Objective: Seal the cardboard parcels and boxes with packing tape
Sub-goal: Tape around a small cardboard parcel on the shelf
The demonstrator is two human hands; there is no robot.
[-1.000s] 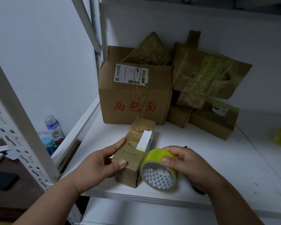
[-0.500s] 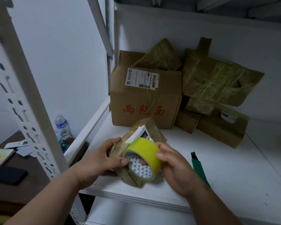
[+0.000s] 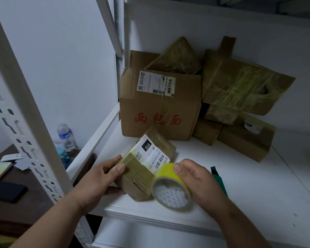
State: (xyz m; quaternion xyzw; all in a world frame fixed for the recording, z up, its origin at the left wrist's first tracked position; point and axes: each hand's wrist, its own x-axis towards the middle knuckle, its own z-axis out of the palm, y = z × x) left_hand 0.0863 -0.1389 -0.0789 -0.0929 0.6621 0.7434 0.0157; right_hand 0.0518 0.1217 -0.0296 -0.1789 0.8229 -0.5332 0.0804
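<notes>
Left hand (image 3: 98,178) fingers curled around small parcel (image 3: 143,169); right hand (image 3: 199,183) fingers gripping yellow tape roll (image 3: 170,188).

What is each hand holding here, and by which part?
Left hand grips the small parcel by its near left end. Right hand grips the tape roll around its yellow rim.

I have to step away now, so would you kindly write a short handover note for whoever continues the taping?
Left hand grips the small parcel at the shelf's front edge, label side up.
Right hand holds the yellow tape roll against the parcel's right end.
Done: this parcel already carries tape; several taped parcels are piled at the back beside the large box.
Left: finish this wrap and cut it; the green cutter lies behind the right hand. The large box's top looks open.
</notes>
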